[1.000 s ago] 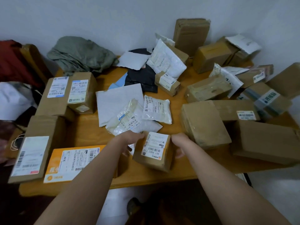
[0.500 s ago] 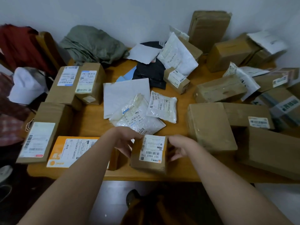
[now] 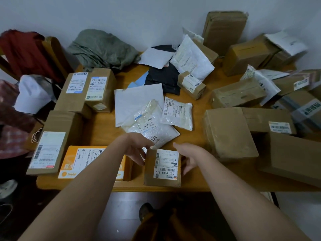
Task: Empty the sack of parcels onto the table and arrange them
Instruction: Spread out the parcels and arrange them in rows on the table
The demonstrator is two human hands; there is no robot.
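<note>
A small brown box (image 3: 162, 167) with a white label lies flat near the front edge of the wooden table (image 3: 100, 133). My left hand (image 3: 137, 148) is at its left side and my right hand (image 3: 189, 155) at its right side. Both have loosely spread fingers at the box's edges and neither curls round it. The crumpled grey-green sack (image 3: 102, 49) lies at the table's back left. Several white plastic mailers (image 3: 152, 126) lie in the middle, just beyond the box.
An orange box (image 3: 78, 162) and several labelled brown boxes (image 3: 52, 145) line the left side. Larger brown boxes (image 3: 227, 133) crowd the right and back. A chair with red cloth (image 3: 26, 53) stands at the left. Bare wood shows between the left boxes and the mailers.
The box was tilted and held between both hands. It has come down flat by the front edge, and both hands have loosened off its sides.
</note>
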